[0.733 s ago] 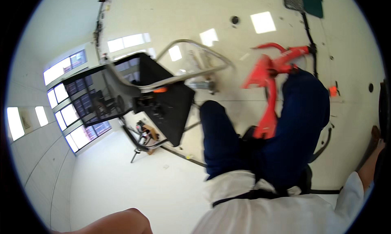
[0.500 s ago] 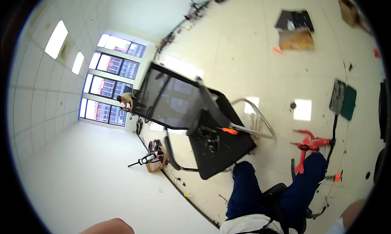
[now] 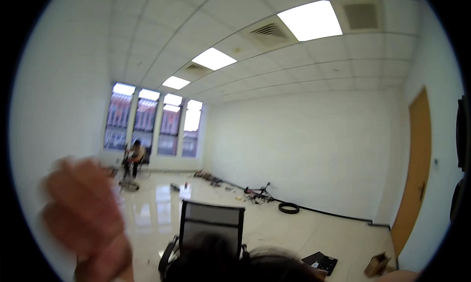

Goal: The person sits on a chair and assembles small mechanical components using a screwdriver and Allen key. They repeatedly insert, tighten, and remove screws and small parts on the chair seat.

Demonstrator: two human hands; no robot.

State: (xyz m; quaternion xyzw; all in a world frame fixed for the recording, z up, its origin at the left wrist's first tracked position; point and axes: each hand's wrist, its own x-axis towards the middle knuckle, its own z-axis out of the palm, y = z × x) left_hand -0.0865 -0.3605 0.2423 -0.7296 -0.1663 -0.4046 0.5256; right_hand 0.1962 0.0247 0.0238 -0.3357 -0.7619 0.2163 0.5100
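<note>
Ceiling (image 3: 289,78) of pale panels fills the top of my view, its lights running from near right to far left. Below it spread a white wall (image 3: 304,139) at the far side and a glossy floor (image 3: 304,235), with tall windows (image 3: 144,122) at the far left and a wooden door (image 3: 417,169) at the right. A co-worker (image 3: 138,153) sits before the windows. Near me, just left of centre, I have the mesh-backed chair (image 3: 212,220), its back upright, its seat hidden by dark, blurred shapes. Beyond it a black tyre (image 3: 289,208) lies near the wall; near right sits a brown box (image 3: 377,263). My left hand (image 3: 86,213) is raised left of the chair, too blurred to tell whether it is closed; my right is out of view, so I cannot tell its state.
</note>
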